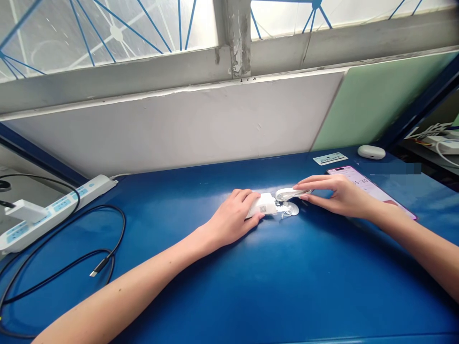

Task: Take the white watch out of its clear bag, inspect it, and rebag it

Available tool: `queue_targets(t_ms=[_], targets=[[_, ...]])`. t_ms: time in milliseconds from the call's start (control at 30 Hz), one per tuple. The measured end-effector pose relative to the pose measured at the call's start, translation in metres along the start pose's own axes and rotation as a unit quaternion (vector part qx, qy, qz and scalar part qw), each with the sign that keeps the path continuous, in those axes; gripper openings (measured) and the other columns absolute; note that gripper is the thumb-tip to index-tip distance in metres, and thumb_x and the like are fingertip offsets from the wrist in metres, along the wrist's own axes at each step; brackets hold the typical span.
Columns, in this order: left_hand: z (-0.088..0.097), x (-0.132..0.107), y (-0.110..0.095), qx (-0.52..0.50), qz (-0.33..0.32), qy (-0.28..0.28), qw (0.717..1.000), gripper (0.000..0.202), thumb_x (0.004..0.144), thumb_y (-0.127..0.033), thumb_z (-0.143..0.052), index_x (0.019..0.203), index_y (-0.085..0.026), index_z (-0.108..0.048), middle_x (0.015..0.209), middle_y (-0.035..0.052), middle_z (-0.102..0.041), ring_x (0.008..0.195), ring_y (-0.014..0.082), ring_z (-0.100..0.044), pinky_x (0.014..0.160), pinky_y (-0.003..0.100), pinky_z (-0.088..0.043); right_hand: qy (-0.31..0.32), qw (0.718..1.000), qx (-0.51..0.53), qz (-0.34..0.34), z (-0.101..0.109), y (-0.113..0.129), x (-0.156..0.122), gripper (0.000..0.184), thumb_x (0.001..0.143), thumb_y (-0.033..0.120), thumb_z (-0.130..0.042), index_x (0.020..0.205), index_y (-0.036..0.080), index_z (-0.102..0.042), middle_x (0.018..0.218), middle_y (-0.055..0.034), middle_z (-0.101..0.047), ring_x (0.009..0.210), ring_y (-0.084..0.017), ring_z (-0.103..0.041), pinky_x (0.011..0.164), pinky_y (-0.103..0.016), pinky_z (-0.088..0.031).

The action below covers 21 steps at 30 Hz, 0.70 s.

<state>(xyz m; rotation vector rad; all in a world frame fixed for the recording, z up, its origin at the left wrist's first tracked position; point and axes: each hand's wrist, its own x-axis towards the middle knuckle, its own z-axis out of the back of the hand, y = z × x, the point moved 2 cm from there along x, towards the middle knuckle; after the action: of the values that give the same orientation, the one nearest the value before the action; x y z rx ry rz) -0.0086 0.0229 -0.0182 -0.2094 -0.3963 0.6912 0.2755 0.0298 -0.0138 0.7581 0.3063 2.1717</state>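
Note:
My left hand rests on the blue tabletop, its fingers closed round a small white block with a printed square code, which looks like a charger. Between thumb and fingers, my right hand pinches a white looped bundle that looks like a coiled cable. The bundle lies just beyond the block's right end. Below it, clear plastic and a rounded white piece lie against the block; whether they are joined to it I cannot tell.
Behind my right hand lies a lit phone, with a printed card and a white earbud case farther back. At left are a white power strip with a plugged-in adapter and a looped black cable.

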Motion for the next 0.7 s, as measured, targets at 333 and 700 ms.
queue_targets(t_ms=[333, 700], targets=[[-0.002, -0.001, 0.005, -0.022, 0.008, -0.019, 1.0, 0.033, 0.098, -0.031, -0.057, 0.128, -0.017, -0.054, 0.129, 0.0126, -0.062, 0.119, 0.0284, -0.055, 0.099, 0.046, -0.051, 0.021, 0.999, 0.011, 0.038, -0.027, 0.015, -0.002, 0.033, 0.098, 0.024, -0.053, 0.127, 0.025, -0.068, 0.127, -0.0089, -0.07, 0.111, -0.024, -0.069, 0.092, -0.038, -0.059], [-0.003, 0.0, 0.005, -0.001, 0.008, -0.02, 1.0, 0.037, 0.1, -0.035, -0.053, 0.132, -0.017, -0.054, 0.135, 0.0153, -0.059, 0.126, 0.0306, -0.055, 0.107, 0.052, -0.045, -0.031, 0.99, -0.131, 0.035, -0.033, 0.023, -0.002, 0.022, 0.096, 0.028, -0.055, 0.108, 0.026, -0.074, 0.107, -0.0097, -0.074, 0.095, -0.029, -0.067, 0.081, -0.046, -0.057]])
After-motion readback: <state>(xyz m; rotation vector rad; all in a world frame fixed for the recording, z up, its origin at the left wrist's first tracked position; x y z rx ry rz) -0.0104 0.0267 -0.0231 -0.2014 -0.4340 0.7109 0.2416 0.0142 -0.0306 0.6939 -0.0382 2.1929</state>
